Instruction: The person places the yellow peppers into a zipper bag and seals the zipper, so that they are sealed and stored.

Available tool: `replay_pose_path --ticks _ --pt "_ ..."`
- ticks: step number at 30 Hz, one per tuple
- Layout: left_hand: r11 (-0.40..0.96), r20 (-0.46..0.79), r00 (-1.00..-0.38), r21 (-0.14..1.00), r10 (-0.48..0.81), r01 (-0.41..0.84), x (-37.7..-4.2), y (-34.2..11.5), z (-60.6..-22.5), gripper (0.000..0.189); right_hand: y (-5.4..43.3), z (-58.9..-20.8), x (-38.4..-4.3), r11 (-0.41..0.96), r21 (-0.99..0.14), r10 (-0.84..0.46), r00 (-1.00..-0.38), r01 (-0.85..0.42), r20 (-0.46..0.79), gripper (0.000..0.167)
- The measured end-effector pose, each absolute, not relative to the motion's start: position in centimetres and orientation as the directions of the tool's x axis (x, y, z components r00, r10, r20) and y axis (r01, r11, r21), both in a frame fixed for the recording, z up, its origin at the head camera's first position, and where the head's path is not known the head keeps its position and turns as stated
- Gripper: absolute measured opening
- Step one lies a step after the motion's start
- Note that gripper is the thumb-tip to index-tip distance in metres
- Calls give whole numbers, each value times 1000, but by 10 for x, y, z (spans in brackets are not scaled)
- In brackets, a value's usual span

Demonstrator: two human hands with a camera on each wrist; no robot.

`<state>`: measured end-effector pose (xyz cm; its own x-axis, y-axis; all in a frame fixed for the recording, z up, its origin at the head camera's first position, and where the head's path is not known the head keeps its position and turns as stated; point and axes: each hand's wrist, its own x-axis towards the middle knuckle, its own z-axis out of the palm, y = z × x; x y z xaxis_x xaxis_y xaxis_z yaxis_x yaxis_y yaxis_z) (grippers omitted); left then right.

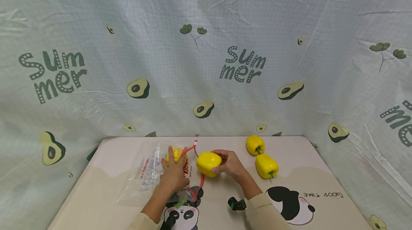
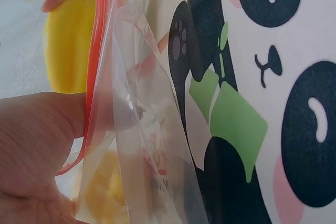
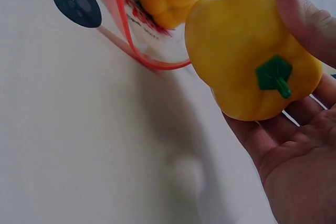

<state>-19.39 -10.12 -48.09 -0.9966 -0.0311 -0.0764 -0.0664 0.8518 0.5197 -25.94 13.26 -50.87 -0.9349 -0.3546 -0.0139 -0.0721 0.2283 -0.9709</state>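
A clear plastic zip bag [image 1: 135, 183] with red edging at its mouth lies on the table, one yellow bell pepper [image 1: 176, 153] inside it. My left hand [image 1: 174, 177] is at the bag's mouth, its fingers spread and straight against the plastic; in the left wrist view the thumb passes behind the red edge [image 2: 95, 51]. Just right of the mouth, my right hand [image 1: 232, 165] holds another yellow bell pepper [image 1: 208, 164] between thumb and fingers. The right wrist view shows this pepper's green stem [image 3: 275, 77] pointing away from the bag.
Two more yellow bell peppers [image 1: 255, 145] lie close together to the right of my right hand. The table [image 1: 106, 172] carries printed panda and dog pictures. A patterned curtain [image 1: 173, 79] hangs along the table's back edge.
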Motion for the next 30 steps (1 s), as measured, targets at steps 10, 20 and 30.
replay_pose_path --ticks 10,20,30 --pt "850 -78 -996 523 -30 -67 -194 -101 -482 109 122 -509 -253 197 -976 -412 -911 -93 4 64" --pt "825 -53 -999 564 -8 -37 -192 -104 -483 110 100 -518 -247 198 -973 -465 -885 -121 16 63" --pt "816 -63 -998 576 -10 -45 -193 -104 -485 111 94 -524 -246 203 -974 -439 -898 -102 3 62"
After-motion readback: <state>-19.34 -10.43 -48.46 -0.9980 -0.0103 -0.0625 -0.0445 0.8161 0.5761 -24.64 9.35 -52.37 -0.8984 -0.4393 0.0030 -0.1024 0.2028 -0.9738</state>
